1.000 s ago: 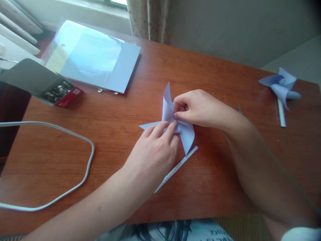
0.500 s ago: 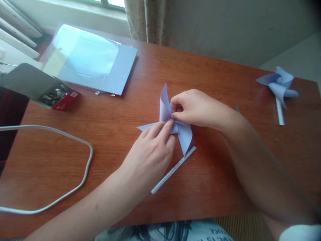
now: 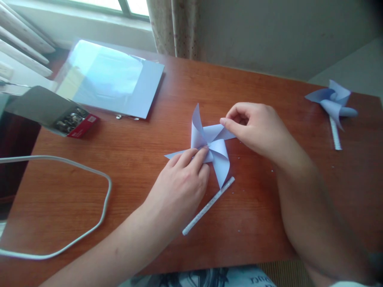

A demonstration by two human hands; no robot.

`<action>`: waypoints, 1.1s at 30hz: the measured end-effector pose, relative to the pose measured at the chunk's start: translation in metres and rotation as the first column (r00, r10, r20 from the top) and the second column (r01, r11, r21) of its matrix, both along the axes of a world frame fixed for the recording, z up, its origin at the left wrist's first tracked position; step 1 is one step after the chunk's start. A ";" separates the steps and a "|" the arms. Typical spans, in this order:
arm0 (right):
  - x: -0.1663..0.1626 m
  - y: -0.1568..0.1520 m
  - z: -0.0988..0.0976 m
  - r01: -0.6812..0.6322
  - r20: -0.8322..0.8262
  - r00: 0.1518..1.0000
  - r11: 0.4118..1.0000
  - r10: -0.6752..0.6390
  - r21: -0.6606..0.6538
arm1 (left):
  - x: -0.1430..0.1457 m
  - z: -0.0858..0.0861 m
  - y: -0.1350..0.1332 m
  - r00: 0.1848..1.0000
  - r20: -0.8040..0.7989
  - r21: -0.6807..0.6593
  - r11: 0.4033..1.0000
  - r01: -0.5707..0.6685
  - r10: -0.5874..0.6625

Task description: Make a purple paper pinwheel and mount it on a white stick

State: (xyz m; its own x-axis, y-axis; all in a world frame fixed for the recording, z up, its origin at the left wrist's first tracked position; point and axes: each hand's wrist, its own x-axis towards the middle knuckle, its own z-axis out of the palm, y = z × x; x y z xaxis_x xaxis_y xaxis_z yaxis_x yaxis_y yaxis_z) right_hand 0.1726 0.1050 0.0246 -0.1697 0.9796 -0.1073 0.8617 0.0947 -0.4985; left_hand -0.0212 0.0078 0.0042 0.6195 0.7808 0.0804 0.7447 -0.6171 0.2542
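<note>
A pale paper pinwheel lies near the middle of the wooden table, several of its blades curled in to the centre. The fingertips of my left hand press close together on its centre, holding the folded paper down. At its upper right, my right hand pinches a flatter blade between thumb and forefinger. Just below the pinwheel, a rolled paper stick lies slantwise on the table, close to a blade tip.
A finished pinwheel on a stick rests at the far right. An open box of metal clips stands at the left, beside a clear plastic folder of paper. A white cable loops across the table's left side.
My right hand has moved from the pinwheel's centre out to the right and now grips the upper right blade. My left hand stays on the centre.
</note>
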 end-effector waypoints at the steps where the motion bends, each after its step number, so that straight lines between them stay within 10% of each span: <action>1: 0.004 -0.004 -0.003 0.047 0.018 0.999 0.998 -0.047 0.038 | 0.000 0.000 0.000 1.000 0.000 0.001 1.000 0.001 -0.001; 6: 0.018 -0.017 -0.024 0.123 -0.028 0.992 0.974 -0.120 0.189 | 0.000 0.001 -0.001 1.000 -0.009 0.004 1.000 0.009 -0.009; 16: -0.009 0.023 -0.005 -0.533 0.058 0.843 0.845 0.534 -0.038 | -0.002 0.001 -0.001 0.999 -0.048 -0.001 1.000 0.022 -0.022; 24: -0.028 0.038 0.013 -0.483 0.233 0.780 0.796 0.581 -0.366 | 0.000 0.002 0.000 0.998 -0.057 -0.059 0.998 -0.003 0.000; 33: -0.033 0.027 0.011 -0.374 0.242 0.863 0.882 0.444 -0.285 | 0.001 0.002 -0.001 0.999 -0.044 -0.069 0.998 0.000 -0.003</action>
State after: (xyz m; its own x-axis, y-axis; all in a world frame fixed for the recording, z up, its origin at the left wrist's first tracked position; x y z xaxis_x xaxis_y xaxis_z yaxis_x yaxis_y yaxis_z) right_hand 0.1393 0.1317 0.0360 -0.4764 0.7724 -0.4200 0.8775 0.3883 -0.2813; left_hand -0.0203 0.0072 0.0062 0.6222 0.7828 -0.0008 0.7554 -0.6002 0.2628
